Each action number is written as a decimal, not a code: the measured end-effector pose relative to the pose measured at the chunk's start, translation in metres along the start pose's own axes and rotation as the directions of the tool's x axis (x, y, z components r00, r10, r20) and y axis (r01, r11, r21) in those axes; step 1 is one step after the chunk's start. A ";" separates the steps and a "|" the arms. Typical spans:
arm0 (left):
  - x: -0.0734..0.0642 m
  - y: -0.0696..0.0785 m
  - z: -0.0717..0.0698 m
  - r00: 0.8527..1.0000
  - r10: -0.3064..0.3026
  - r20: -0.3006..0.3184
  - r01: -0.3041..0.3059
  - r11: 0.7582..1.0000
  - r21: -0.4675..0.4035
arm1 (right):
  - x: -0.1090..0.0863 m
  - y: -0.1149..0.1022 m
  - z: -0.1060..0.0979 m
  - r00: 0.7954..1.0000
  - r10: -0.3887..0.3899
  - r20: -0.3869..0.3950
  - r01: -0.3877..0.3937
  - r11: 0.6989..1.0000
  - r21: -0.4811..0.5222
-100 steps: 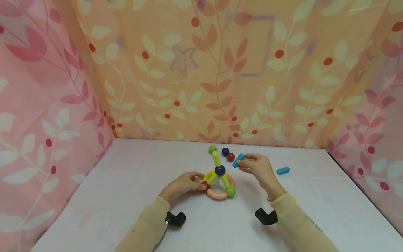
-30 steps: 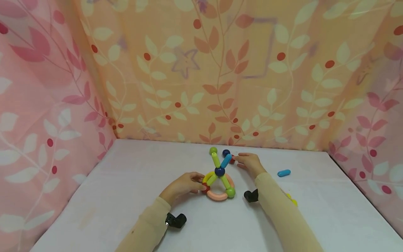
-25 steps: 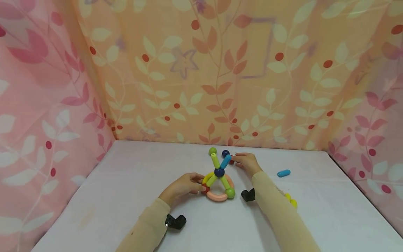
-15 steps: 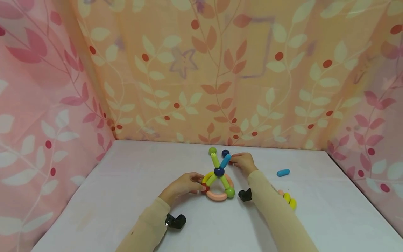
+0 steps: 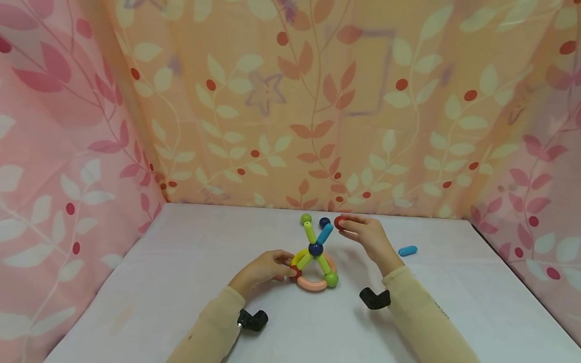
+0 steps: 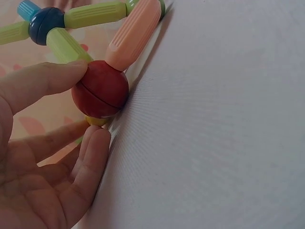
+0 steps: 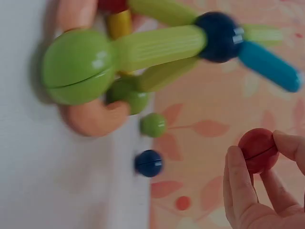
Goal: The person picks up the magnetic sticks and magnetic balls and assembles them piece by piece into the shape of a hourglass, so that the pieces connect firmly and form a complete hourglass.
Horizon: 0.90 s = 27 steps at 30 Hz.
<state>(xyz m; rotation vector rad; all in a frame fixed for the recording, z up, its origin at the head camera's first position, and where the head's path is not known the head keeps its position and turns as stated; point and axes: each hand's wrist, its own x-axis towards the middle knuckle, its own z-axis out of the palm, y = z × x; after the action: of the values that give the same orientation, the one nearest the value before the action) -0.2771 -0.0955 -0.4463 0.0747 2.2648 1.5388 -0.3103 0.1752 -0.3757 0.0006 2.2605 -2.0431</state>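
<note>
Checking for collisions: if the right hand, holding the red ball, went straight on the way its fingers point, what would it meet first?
Likely the blue stick of the toy; the right hand with its red ball points left toward it, though depth is unclear.

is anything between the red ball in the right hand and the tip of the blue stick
Nothing visible. The right hand pinches the red ball just right of the blue stick; only open air lies between them. The loose dark blue ball sits behind, off the line.

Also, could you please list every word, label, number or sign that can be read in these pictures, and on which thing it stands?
None: no readable text in any view.
The toy, the red ball in the right hand, the table and the curtain show colours and leaf patterns only.
</note>
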 end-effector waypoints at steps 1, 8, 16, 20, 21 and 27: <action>0.000 0.000 0.000 1.000 -0.005 0.000 0.005 1.000 0.002 | -0.004 -0.005 -0.002 0.999 -0.031 0.012 0.031 0.999 0.010; 0.001 -0.001 -0.001 1.000 0.000 0.008 0.000 1.000 0.016 | -0.025 -0.028 -0.002 0.987 -0.152 0.059 0.157 0.984 -0.086; -0.001 0.000 0.000 1.000 0.007 0.010 -0.007 1.000 0.007 | -0.028 -0.032 0.003 0.987 -0.157 0.027 0.159 0.957 -0.241; -0.001 -0.001 0.000 1.000 0.003 0.011 -0.003 1.000 0.014 | -0.028 -0.032 0.006 0.986 -0.168 0.026 0.169 0.956 -0.241; -0.001 -0.001 0.000 1.000 0.001 0.009 -0.001 1.000 0.015 | -0.028 -0.032 0.007 0.984 -0.177 0.025 0.178 0.953 -0.245; 0.000 -0.001 -0.001 1.000 -0.003 0.005 0.003 1.000 0.010 | -0.028 -0.032 0.010 0.970 -0.238 0.052 0.243 0.929 -0.278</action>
<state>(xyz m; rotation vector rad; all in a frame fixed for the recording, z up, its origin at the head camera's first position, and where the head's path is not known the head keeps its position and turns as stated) -0.2772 -0.0968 -0.4465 0.0782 2.2680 1.5236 -0.2837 0.1634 -0.3429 -0.3306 2.6345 -1.7864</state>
